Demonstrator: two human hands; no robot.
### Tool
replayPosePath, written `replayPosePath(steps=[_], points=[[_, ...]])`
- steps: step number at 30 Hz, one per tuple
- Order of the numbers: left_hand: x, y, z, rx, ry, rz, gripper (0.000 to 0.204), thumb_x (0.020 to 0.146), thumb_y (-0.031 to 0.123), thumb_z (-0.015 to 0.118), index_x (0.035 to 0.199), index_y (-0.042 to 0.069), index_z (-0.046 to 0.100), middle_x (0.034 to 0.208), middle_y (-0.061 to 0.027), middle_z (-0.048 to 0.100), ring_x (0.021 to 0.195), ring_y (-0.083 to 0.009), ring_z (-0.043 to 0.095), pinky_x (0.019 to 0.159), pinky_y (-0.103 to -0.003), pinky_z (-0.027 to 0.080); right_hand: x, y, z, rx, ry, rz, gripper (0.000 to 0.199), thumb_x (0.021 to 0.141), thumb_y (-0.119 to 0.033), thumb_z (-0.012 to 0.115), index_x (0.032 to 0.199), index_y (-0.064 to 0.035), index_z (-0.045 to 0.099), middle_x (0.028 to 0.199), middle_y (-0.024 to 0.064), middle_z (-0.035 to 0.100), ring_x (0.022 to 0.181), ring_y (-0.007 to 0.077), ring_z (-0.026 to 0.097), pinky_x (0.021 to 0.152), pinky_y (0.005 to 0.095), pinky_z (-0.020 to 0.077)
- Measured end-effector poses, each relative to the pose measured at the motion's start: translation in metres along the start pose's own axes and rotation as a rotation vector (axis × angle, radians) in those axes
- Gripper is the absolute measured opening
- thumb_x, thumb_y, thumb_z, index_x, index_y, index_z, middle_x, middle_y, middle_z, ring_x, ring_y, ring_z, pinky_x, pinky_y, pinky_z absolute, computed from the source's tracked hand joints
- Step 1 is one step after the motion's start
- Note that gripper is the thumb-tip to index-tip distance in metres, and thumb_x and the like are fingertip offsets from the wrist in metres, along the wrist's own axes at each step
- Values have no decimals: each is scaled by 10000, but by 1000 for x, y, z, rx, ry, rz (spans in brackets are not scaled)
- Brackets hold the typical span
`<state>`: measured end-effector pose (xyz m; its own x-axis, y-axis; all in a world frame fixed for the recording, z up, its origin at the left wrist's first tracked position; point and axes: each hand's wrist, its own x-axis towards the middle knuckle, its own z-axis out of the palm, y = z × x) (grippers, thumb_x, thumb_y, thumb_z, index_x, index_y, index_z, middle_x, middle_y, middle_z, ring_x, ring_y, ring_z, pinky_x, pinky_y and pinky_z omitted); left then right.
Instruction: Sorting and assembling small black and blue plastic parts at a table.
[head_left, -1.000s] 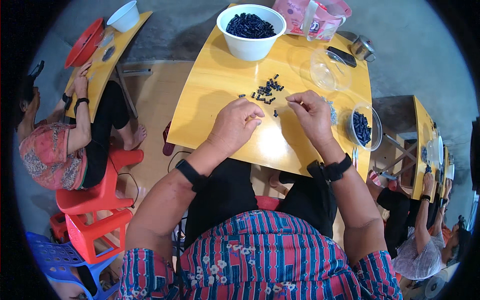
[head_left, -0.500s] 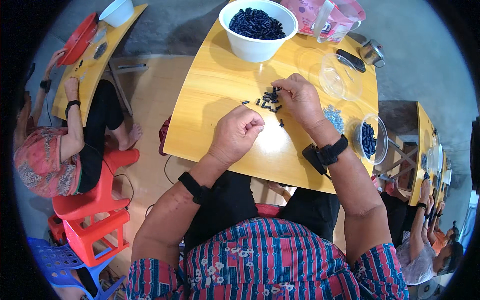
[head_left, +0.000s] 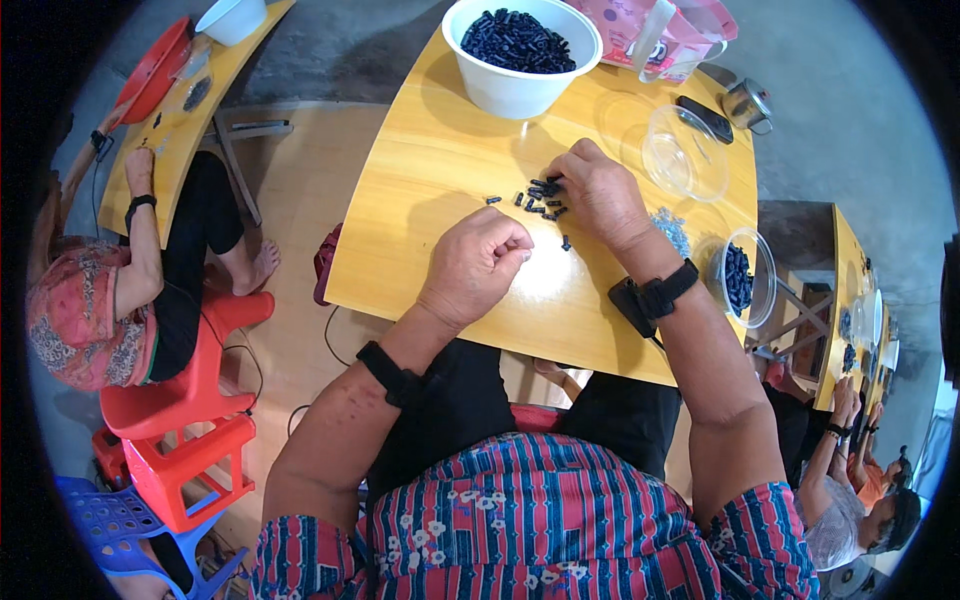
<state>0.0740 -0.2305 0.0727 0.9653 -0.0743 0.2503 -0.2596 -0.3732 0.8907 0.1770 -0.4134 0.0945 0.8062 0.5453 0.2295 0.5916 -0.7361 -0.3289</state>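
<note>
Above the near middle of the yellow table (head_left: 420, 170), my left hand (head_left: 476, 268) is closed, thumb against the fingers; whatever it may pinch is hidden. My right hand (head_left: 603, 195) is closed too, its fingertips at the right edge of a loose pile of small black plastic pieces (head_left: 541, 205), and I cannot make out what lies between them. One black piece (head_left: 494, 200) lies apart to the left of the pile. Another black piece (head_left: 566, 243) stands nearer to me, between the hands.
A white tub (head_left: 520, 92) full of black pieces stands at the back. To the right are a clear bowl (head_left: 684, 180), small clear-blue parts (head_left: 668, 232), a clear tub of black pieces (head_left: 738, 277), a black case (head_left: 703, 118) and a metal cup (head_left: 746, 104). Other people work at side tables.
My right hand has shifted slightly right and down, with its fingers still at the pile. The left hand stays closed in nearly the same place. The whole view has shifted slightly.
</note>
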Motion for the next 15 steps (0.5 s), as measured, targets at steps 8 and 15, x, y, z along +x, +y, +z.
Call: replayPosePath(steps=[8,15], points=[[-3,0,-2,40,1,21,44,780,19,679,782,28,636,734,-29,561,591,-98,548,563,-235,454,-20,-14,-5,101,118,-58,182,810,-22,635,978,-66,582,921,125,565,806,309,607,716,366,517],[-8,3,-2,-14,-30,-76,61,791,12,699,829,37,657,774,-7,599,654,-71,555,617,-220,465,-71,-41,-14,951,53,300,83,924,-5,556,1006,-16,557,848,-4,565,752,67,537,686,224,466]])
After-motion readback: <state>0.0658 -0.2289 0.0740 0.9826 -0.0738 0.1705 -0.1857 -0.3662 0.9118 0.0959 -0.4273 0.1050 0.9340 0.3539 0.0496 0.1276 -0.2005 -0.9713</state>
